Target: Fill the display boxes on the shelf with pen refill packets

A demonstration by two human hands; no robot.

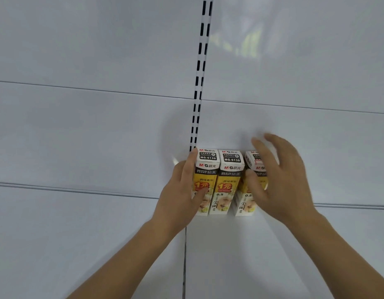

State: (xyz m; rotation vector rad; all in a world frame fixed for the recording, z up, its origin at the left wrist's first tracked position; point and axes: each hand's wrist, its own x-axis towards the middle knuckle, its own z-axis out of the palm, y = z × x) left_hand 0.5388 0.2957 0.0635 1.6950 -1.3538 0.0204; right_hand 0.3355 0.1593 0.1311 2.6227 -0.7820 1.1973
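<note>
Three upright pen refill boxes, white and yellow with black bands, stand side by side on the white shelf point(251, 244) against its back panel. My left hand point(182, 190) lies against the left side of the left box point(206, 162), fingers straight along its edge and thumb across the front. The middle box point(226, 180) stands untouched between the other two. My right hand point(277, 175) is at the right box point(248, 199), thumb on its front and fingers spread over the top and right side; the hand is blurred. No loose packets are visible.
A slotted white upright point(199, 83) with black holes runs up the back panel just behind the left box. A seam point(184, 266) splits the shelf surface below the boxes. White shelf surface stretches to both sides.
</note>
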